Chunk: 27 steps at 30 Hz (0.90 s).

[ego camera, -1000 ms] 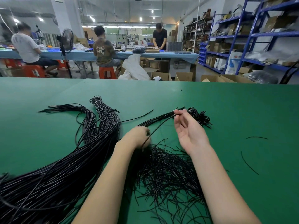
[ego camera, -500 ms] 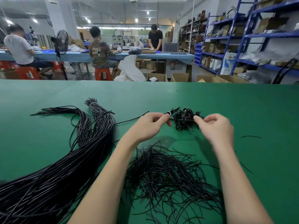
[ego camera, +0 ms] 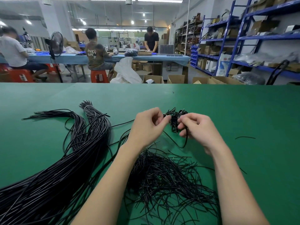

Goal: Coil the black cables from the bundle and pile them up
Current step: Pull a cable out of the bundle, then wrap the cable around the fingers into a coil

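Green desk (ego camera: pixel 227 111): both hands raised over its middle. Left hand (ego camera: pixel 146 127) pinches a black cable (ego camera: pixel 182 143); right hand (ego camera: pixel 197 129) curls round the same cable's loop. Coil pile (ego camera: pixel 176 116) just beyond the hands. Bundle (ego camera: pixel 65 168) left of them. Open cartons (ego camera: pixel 176 78) behind the desk; contents not discernible.

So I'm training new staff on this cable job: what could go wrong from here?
1. The cable both hands are winding trails a loose loop just above the tangled heap of thin black strands; it may snag and drag some along.
2. The left hand and right hand pinch it only at the fingers, so the coil could spring open.
3. The coiled pile sits right behind and could get knocked apart.
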Available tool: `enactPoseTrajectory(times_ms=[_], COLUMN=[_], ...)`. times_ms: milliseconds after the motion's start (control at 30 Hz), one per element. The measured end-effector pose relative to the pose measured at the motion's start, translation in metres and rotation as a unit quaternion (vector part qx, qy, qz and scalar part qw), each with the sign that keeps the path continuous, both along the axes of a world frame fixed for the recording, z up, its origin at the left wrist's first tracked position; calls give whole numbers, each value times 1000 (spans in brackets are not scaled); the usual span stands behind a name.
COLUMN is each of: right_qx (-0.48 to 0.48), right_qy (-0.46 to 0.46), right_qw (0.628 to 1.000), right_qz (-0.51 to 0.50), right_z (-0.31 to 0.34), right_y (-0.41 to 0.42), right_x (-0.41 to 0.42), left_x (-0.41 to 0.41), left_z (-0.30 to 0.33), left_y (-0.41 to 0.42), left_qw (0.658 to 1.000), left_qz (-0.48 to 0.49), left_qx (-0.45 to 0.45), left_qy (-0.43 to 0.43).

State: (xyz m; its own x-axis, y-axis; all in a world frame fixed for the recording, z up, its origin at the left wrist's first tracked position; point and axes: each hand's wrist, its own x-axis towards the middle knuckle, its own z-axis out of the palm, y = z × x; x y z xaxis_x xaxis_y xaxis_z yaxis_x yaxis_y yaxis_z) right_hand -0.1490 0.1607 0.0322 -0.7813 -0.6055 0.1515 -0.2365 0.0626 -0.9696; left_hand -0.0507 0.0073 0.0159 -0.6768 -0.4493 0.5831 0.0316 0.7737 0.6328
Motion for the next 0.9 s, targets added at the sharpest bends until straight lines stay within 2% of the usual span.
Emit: enactPoseTrajectory(times_ms=[33,67,100,133,233,333,400,500,633,767,800,900], right_qx=[-31,-51,-60,-52,59,136,154,180,251,323,334,336], right_qy=[-5,-3,1,5,18,-8,-20,-11,-5,21,48,220], right_qw=[999,998,995,991,969,943,928,917,906,906,909,902], right_qz=[10,38,78,123,240,305,338,356,341,272,247,158], right_z=[2,3,4,5,2,-1,0,4,3,-7,-9,-17], right_y=[0,1,3,6,17,31,40,46,46,42,38,23], right_x=[0,1,1,0,-2,-8,-11,-11,-6,-6,-8,-15], left_x=[1,2,2,0,-11,-14,-12,-8,-9,-9,-7,0], left_z=[3,6,6,4,-2,-1,-2,2,6,7,8,11], left_y=[0,2,4,6,15,20,17,16,23,31,31,27], left_qw=[994,971,936,904,842,786,759,739,717,681,673,655], left_qz=[-51,-112,-170,-214,-250,-257,-274,-333,-384,-442,-456,-494], left_qx=[82,173,256,322,470,562,588,583,580,583,582,572], left_qy=[-57,-125,-173,-183,-85,15,56,57,43,28,20,-18])
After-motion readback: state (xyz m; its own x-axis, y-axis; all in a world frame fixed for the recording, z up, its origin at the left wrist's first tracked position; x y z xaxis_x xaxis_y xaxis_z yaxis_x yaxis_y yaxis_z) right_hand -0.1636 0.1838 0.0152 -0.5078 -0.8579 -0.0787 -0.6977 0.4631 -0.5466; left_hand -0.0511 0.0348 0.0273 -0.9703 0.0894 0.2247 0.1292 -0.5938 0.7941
